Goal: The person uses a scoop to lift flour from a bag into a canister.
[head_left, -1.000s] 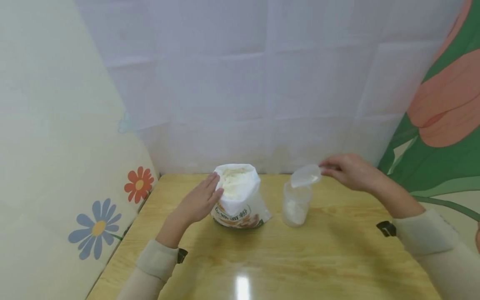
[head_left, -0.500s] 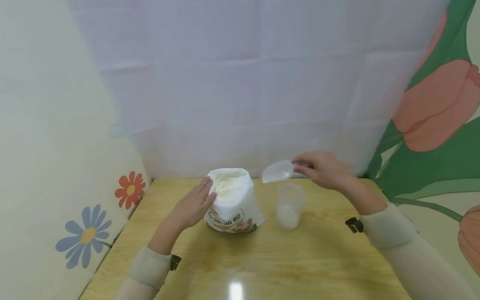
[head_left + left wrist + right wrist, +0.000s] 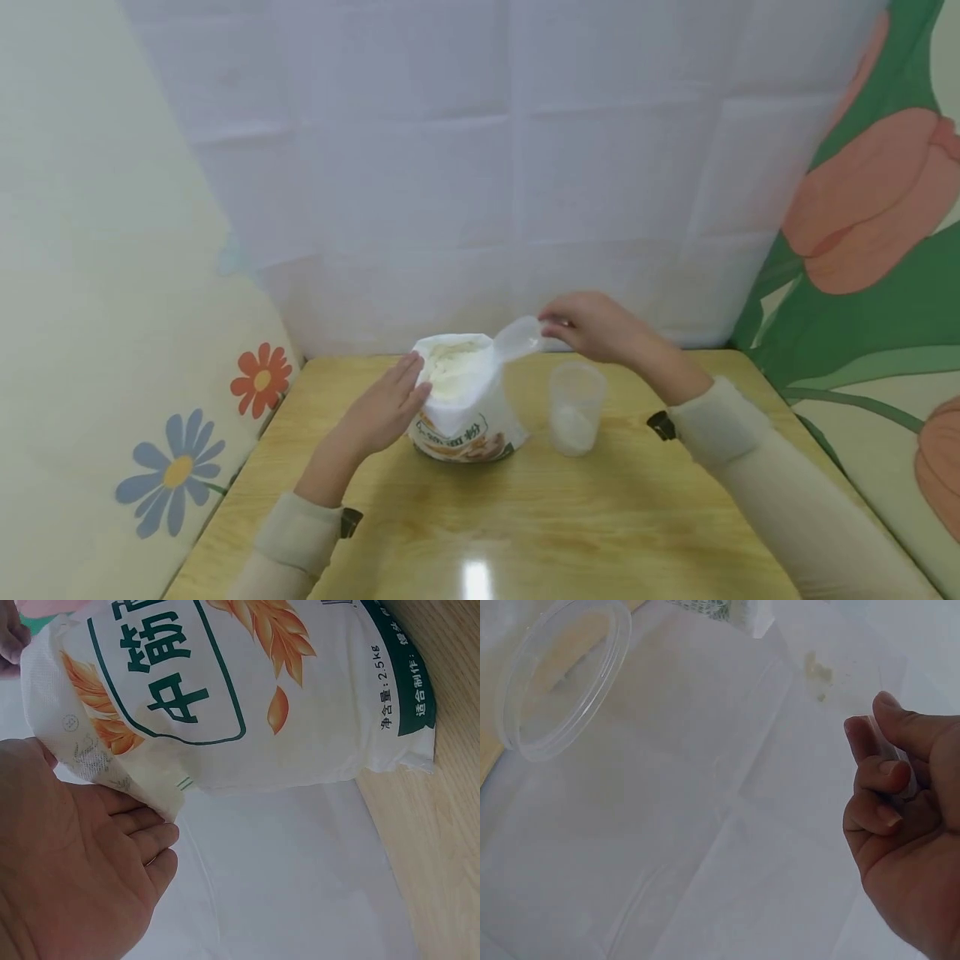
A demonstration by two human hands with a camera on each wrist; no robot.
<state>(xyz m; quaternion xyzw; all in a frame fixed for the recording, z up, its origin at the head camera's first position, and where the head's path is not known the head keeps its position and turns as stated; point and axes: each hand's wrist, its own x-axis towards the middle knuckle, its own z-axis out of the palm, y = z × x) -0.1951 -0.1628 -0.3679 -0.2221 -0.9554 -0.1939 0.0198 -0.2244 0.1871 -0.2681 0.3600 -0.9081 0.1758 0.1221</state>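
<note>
A white flour bag (image 3: 457,425) stands upright on the table, its top open and pale flour (image 3: 453,367) showing inside. My left hand (image 3: 382,408) rests against the bag's left side near the rim, fingers fairly straight; the left wrist view has the fingertips along the bag's corner. With curled fingers and thumb, my right hand (image 3: 596,325) grips the handle of a clear plastic scoop (image 3: 519,337). The scoop's tip overlaps the bag's right rim in the head view, and a few flour clumps (image 3: 819,675) cling to it. Below the right hand stands a clear cup (image 3: 576,408), partly filled with flour.
The wooden table (image 3: 480,517) ends against a hanging white cloth (image 3: 420,208) close behind the bag. Painted walls (image 3: 855,200) stand on both sides. In the right wrist view, the cup's round rim (image 3: 619,675) shows at upper left.
My right hand has carried the scoop leftward from over the cup to the bag's right rim. The left hand has stayed at the bag; the head view has shifted slightly.
</note>
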